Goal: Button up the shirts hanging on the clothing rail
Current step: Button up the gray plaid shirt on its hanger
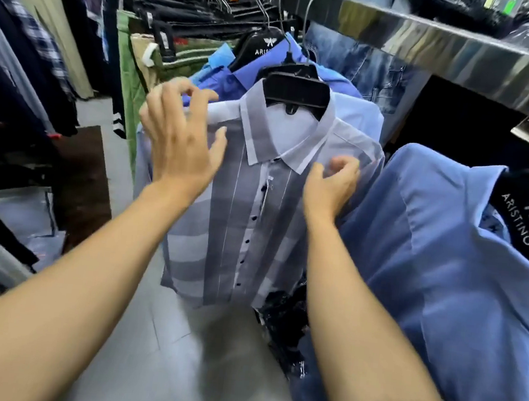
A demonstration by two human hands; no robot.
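Observation:
A grey and white striped shirt (241, 224) hangs on a black hanger (294, 90) from the metal rail (448, 53). Its front is closed by a row of dark buttons down the placket. My left hand (178, 140) hovers at the shirt's left shoulder with fingers spread and loosely bent, holding nothing. My right hand (332, 184) pinches the fabric at the shirt's right shoulder, just under the collar. Behind it hang blue shirts (236, 81) on more black hangers.
A blue shirt (444, 266) on an Aristino hanger (527, 212) hangs close at the right. Jeans (366, 64) hang under the rail behind. Dark trousers and other clothes (45, 50) line the left side. Grey tiled floor (177, 353) runs below.

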